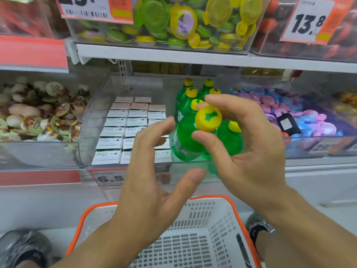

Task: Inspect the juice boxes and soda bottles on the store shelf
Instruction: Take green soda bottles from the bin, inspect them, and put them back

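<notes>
A green soda bottle (186,139) with a yellow cap (208,118) tilts toward me at the front of a clear shelf bin (100,113). My right hand (249,149) grips it just under the cap, thumb below and fingers above. My left hand (154,176) hovers open beside the bottle's left side, fingers spread, touching nothing. Several more green bottles (190,93) stand behind it. Rows of white-topped juice boxes (123,128) fill the bin's left part; my left fingers hide some of the front ones.
A white basket with an orange rim (239,215) sits below my hands. Bins of jelly cups stand to the left (38,113) and right (301,111), another on the upper shelf (173,26). A 6.5 price tag (110,177) hangs under the bin. Shoes (23,246) are on the floor.
</notes>
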